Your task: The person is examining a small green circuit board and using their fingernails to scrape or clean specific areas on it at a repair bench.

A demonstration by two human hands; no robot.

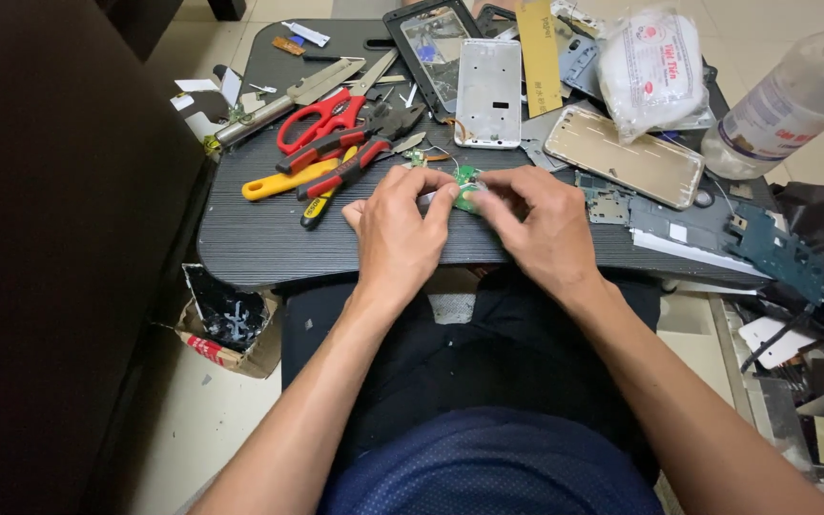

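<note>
Both hands meet over a small green circuit board (466, 183) near the front middle of a dark grey lap table (269, 243). My left hand (398, 231) pinches the board's left edge with thumb and fingers. My right hand (536, 224) grips its right side, fingers curled over it. Most of the board is hidden under the fingers. Thin wires trail from the board toward the tools behind it.
Red scissors (321, 116), red-handled pliers (345, 157), yellow-handled tools (283, 181) and a knife (283, 100) lie at left. Phone frames and back covers (488, 91) (622, 154), a white plastic bag (648, 62) and a clear bottle (793, 95) crowd the back. Loose boards and scrap (779, 253) pile at right.
</note>
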